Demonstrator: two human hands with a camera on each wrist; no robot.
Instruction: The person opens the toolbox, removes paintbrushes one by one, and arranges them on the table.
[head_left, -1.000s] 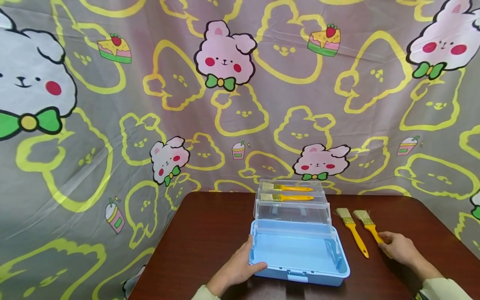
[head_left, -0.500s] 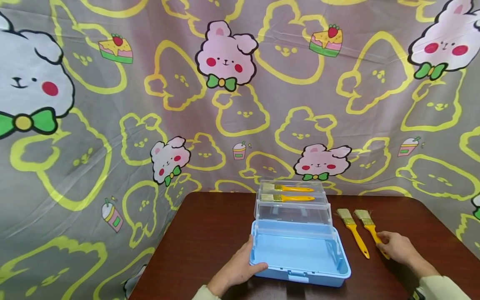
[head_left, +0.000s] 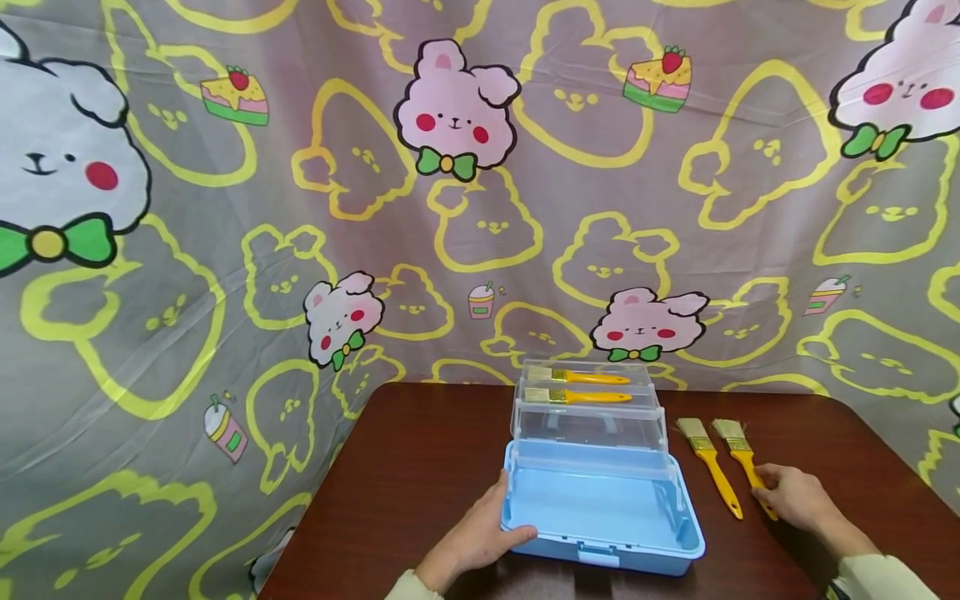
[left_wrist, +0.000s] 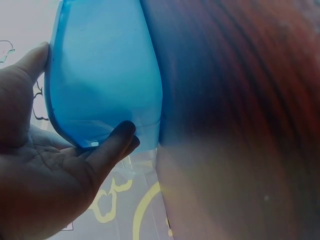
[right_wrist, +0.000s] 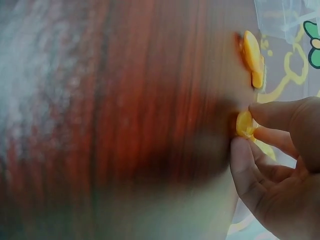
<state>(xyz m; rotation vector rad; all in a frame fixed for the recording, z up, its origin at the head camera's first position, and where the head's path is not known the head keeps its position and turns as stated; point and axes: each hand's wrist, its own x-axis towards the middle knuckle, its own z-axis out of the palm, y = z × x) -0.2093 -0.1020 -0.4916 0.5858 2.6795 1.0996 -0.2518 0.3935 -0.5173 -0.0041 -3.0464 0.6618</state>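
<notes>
Dark wooden bench (head_left: 420, 467) bearing an open blue tiered box (head_left: 600, 508) near its front edge. The left hand (head_left: 480, 533) grips the box's left front corner. To the right, the right hand (head_left: 795, 497) pinches the handle of the outer yellow brush (head_left: 741, 458), lying beside the inner yellow brush (head_left: 711, 468).

Head view looks forward and down across the surface (head_left: 420, 467); both wrist views skim it closely, sharing the blue box (head_left: 600, 517) (left_wrist: 100, 75).

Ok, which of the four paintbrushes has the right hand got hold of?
The rightmost paintbrush on the table: the right hand pinches its yellow handle end. The neighbouring brush lies untouched, and two sit in the clear trays.
</notes>
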